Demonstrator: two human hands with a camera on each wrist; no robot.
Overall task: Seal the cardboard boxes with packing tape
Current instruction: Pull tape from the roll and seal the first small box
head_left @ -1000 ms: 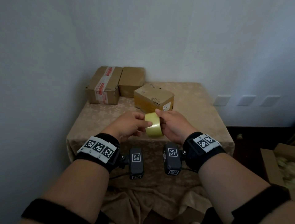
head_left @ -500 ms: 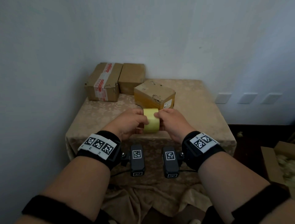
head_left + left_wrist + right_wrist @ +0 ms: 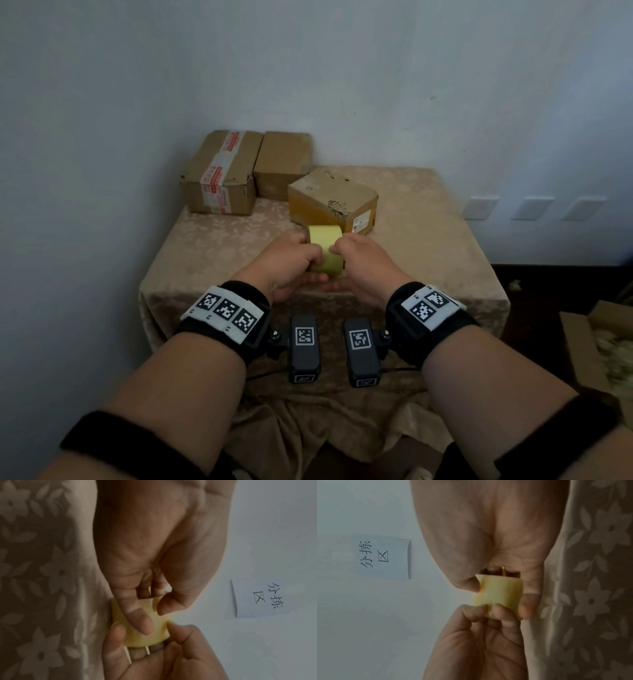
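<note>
A yellow roll of packing tape (image 3: 327, 250) is held above the table's front half, just before the nearest cardboard box (image 3: 334, 200). My left hand (image 3: 308, 260) grips the roll from the left, its index finger and thumb curled over the band (image 3: 159, 632). From the right, my right hand (image 3: 342, 251) pinches the roll (image 3: 496, 599) between thumb and fingers. Two more boxes stand at the back left against the wall: one with red-and-white tape (image 3: 222, 173) and a plain one (image 3: 282, 164).
A beige floral cloth (image 3: 428, 246) covers the small table, which sits in a corner with walls on the left and behind. An open carton with filling (image 3: 603, 346) stands on the floor to the right. A handwritten paper note (image 3: 380, 557) hangs on the wall.
Both hands have carried the roll away from me toward the nearest box. The roll has turned so its outer band faces up toward me.
</note>
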